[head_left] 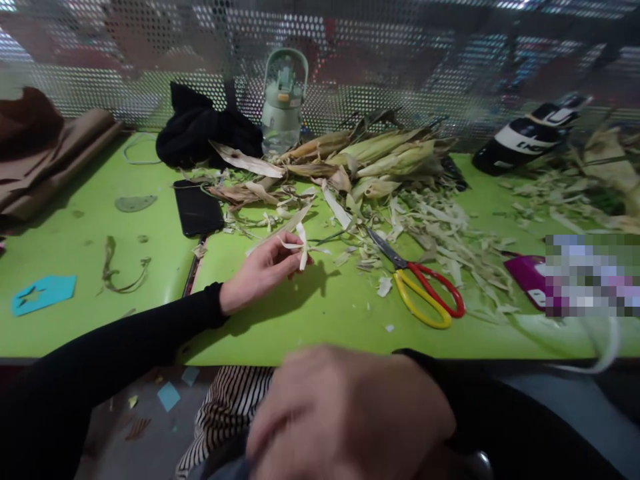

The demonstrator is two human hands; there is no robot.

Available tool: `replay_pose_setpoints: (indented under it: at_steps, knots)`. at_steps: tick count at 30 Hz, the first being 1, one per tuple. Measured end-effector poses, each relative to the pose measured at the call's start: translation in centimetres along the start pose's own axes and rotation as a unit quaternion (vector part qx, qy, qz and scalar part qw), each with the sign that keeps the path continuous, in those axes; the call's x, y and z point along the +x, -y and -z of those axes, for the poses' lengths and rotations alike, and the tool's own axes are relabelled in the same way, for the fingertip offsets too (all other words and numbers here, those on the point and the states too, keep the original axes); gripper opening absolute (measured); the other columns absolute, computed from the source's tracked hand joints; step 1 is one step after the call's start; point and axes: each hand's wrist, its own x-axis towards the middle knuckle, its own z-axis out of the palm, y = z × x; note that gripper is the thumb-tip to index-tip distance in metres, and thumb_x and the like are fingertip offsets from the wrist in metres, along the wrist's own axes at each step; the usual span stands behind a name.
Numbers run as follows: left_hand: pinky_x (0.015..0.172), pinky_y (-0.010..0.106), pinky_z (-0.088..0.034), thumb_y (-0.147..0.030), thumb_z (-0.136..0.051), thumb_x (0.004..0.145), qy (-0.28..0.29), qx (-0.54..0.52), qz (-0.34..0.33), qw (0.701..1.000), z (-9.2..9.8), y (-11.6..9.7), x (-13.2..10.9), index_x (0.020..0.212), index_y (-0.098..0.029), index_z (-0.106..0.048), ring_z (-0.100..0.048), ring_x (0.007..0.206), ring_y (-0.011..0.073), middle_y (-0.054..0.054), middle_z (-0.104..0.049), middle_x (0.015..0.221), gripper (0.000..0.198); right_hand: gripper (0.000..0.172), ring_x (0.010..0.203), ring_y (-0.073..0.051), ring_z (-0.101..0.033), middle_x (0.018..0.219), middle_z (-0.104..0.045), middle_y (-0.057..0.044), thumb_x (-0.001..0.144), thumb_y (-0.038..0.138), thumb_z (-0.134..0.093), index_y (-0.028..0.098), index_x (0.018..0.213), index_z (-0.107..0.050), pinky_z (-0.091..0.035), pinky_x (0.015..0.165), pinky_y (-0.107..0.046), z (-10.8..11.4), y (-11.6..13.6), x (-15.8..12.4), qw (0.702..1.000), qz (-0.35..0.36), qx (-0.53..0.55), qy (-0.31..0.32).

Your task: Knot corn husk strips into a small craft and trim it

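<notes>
- Table: lime green, its far edge along a perforated screen, its near edge before the person.
- Heap of corn husks: spread along the middle of the far edge, shreds scattered toward the near edge.
- Black cloth: bunched at the far edge, left of the heap.
- Handled bottle: upright at the far edge, between cloth and heap.
- Right hand: blurred, seen in front of the near edge; whether its fingers grasp anything cannot be told.
- Left hand: reaching over the near edge, thumb and fingertips pinched together on a husk piece.
- Scissors: lying right of the left hand, blades toward the heap, red and yellow handles toward the near edge.
- Phone: flat, just nearer than the cloth.
- Husk piece: pale, crossed strips, held above the table between heap and near edge.
</notes>
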Motion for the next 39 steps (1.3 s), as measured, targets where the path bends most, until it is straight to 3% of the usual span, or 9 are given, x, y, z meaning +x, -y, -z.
replay_pose_setpoints:
  at_steps: [1, 3, 5, 9, 13, 18, 26, 33, 39]
  knots:
    - [0.064, 0.024, -0.041, -0.036, -0.067, 0.087, 0.001, 0.008, -0.008, 1.000, 0.0, 0.0, 0.1, 0.098, -0.017, -0.051, -0.051, 0.068, 0.0090, 0.000, -0.060, 0.081, 0.027, 0.012, 0.092, -0.009, -0.070, 0.099, -0.076, 0.001, 0.092, 0.017, -0.063, 0.021, 0.102, -0.069, -0.054, 0.088, -0.016, 1.5, -1.7, -0.3, 0.994, -0.034, -0.057, -0.088]
    - [0.062, 0.023, -0.038, -0.041, -0.067, 0.087, 0.000, 0.026, -0.032, 0.999, 0.0, 0.2, 0.3, 0.098, -0.017, -0.052, -0.046, 0.067, 0.0092, -0.003, -0.054, 0.077, 0.031, 0.008, 0.087, -0.015, -0.068, 0.091, -0.072, -0.004, 0.093, 0.014, -0.061, 0.019, 0.098, -0.064, -0.056, 0.084, -0.027, 3.3, -4.7, -1.3, 0.926, -0.150, -0.229, -0.258]
    - [0.065, 0.024, -0.039, -0.044, -0.065, 0.088, -0.003, 0.051, -0.054, 0.997, 0.0, 0.3, 0.5, 0.098, -0.017, -0.053, -0.045, 0.069, 0.0101, -0.003, -0.051, 0.077, 0.031, 0.016, 0.090, -0.021, -0.067, 0.095, -0.070, -0.007, 0.088, 0.022, -0.071, 0.020, 0.101, -0.062, -0.057, 0.080, -0.036, 3.7, -6.8, -2.4, 0.875, -0.192, -0.320, -0.309]
    - [0.072, 0.027, -0.043, -0.042, -0.057, 0.094, 0.003, 0.108, -0.078, 0.991, 0.0, 0.3, 0.2, 0.102, -0.016, -0.054, -0.050, 0.075, 0.0125, 0.001, -0.055, 0.083, 0.028, 0.032, 0.084, -0.021, -0.065, 0.102, -0.067, -0.008, 0.086, 0.033, -0.073, 0.021, 0.112, -0.058, -0.055, 0.069, -0.035, 3.1, -8.9, -3.8, 0.873, -0.243, -0.286, -0.313]
    - [0.075, 0.029, -0.045, -0.041, -0.052, 0.097, 0.038, 0.159, -0.084, 0.983, 0.0, 0.1, -0.3, 0.102, -0.016, -0.057, -0.055, 0.080, 0.0148, 0.004, -0.062, 0.089, 0.026, 0.013, 0.072, -0.016, -0.063, 0.086, -0.067, -0.003, 0.095, 0.032, -0.062, 0.021, 0.101, -0.060, -0.052, 0.062, -0.029, 2.7, -9.4, -4.1, 0.893, -0.273, -0.206, -0.292]
    - [0.075, 0.029, -0.047, -0.041, -0.053, 0.097, 0.043, 0.176, -0.098, 0.978, 0.1, 0.5, -0.4, 0.101, -0.017, -0.062, -0.057, 0.079, 0.0147, 0.005, -0.065, 0.088, 0.027, 0.009, 0.069, -0.014, -0.063, 0.083, -0.067, -0.001, 0.095, 0.029, -0.063, 0.022, 0.100, -0.062, -0.051, 0.061, -0.027, 2.4, -9.4, -4.7, 0.895, -0.267, -0.169, -0.314]
    - [0.067, 0.027, -0.046, -0.047, -0.060, 0.092, 0.023, 0.202, -0.112, 0.973, -0.3, 0.4, -1.0, 0.104, -0.015, -0.069, -0.058, 0.074, 0.0149, 0.005, -0.068, 0.082, 0.036, 0.031, 0.085, -0.018, -0.066, 0.100, -0.069, -0.005, 0.088, 0.033, -0.072, 0.024, 0.116, -0.061, -0.056, 0.072, -0.032, 2.3, -9.1, -4.7, 0.905, -0.171, -0.210, -0.329]
    - [0.051, 0.024, -0.033, -0.040, -0.058, 0.092, 0.051, 0.167, -0.060, 0.983, -0.8, -0.2, -1.3, 0.102, -0.015, -0.069, -0.039, 0.054, 0.0086, -0.001, -0.059, 0.070, 0.029, 0.012, 0.084, -0.018, -0.067, 0.093, -0.071, -0.003, 0.093, 0.032, -0.064, 0.024, 0.102, -0.066, -0.055, 0.071, -0.033, 2.4, -8.6, -4.4, 0.899, -0.186, -0.201, -0.342]
    - [0.083, 0.030, -0.049, -0.042, -0.059, 0.093, 0.065, 0.030, 0.010, 0.997, -0.6, -0.7, -0.7, 0.091, -0.016, -0.067, -0.060, 0.086, 0.0161, 0.005, -0.066, 0.089, 0.027, 0.024, 0.078, -0.016, -0.065, 0.093, -0.070, -0.005, 0.092, 0.037, -0.066, 0.021, 0.110, -0.067, -0.055, 0.067, -0.030, 2.6, -9.0, -4.6, 0.898, -0.256, -0.103, -0.343]
